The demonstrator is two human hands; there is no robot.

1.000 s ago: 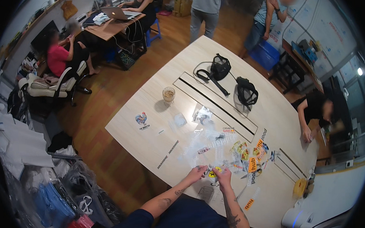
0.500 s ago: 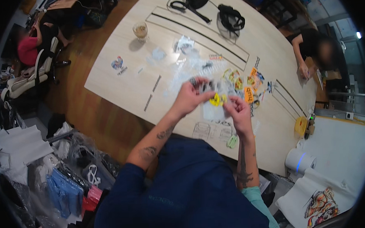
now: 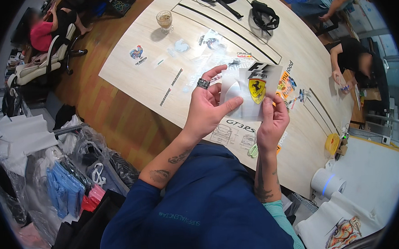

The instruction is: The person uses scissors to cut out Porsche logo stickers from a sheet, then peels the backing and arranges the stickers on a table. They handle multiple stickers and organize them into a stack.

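Note:
I hold a translucent film sheet (image 3: 245, 109) above the table, printed with a yellow shield bearing a black horse and dark lettering above it. My left hand (image 3: 203, 107) pinches its left part, thumb on top and fingers behind. At the lower right edge, my right hand (image 3: 272, 125) is closed on the same sheet, thumb in front. Whether a second layer lies behind it I cannot tell. Just beyond the sheet lie orange and yellow decals (image 3: 289, 87). A pair of light green-handled scissors (image 3: 253, 151) rests on the table, left of my right wrist.
The pale table (image 3: 132, 38) bears a rooster decal (image 3: 136, 52), a drink glass (image 3: 165, 21) and black strapped gear (image 3: 265, 18). A yellow roll (image 3: 332, 143) sits by its right edge. Bagged clothes (image 3: 66, 188) are piled left. Other people (image 3: 350, 59) sit around the room.
The film, blurred and bunched low between my hands before, is now raised and spread flat with its shield visible. My right hand has moved slightly right. The whole view has shifted a little.

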